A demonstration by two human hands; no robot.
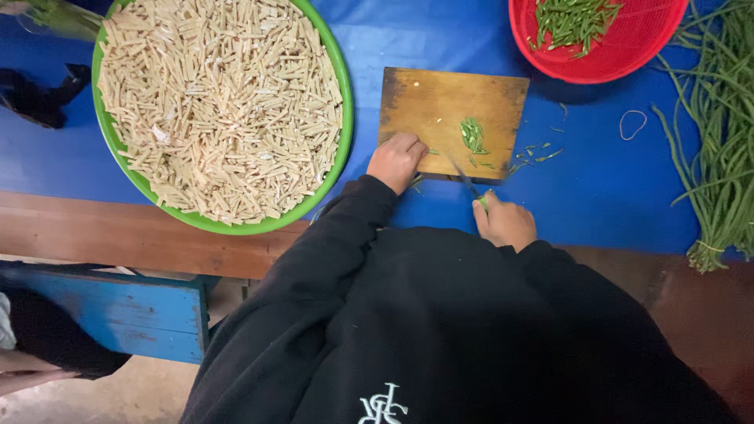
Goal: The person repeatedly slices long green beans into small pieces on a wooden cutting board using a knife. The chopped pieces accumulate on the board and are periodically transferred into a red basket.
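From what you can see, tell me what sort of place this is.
Probably an informal food-prep spot, such as a kitchen or stall work table. A wooden cutting board sits on blue sheeting, a big green basin holds pale cut sticks, and a red basket holds chopped greens beside a heap of long green stalks.

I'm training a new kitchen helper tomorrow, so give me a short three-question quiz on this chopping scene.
1. True or false: the right hand holds a knife whose blade reaches over the square wooden chopping board.
2. Which container holds the chopped green pieces? A) the round red plastic basket B) the round green plastic basin C) neither
3. Fill in: the left hand rests on the board's near ______ corner.

Key:
1. True; a small pile of cut green beans lies by the blade.
2. A; the green basin holds pale tan sticks.
3. Left.
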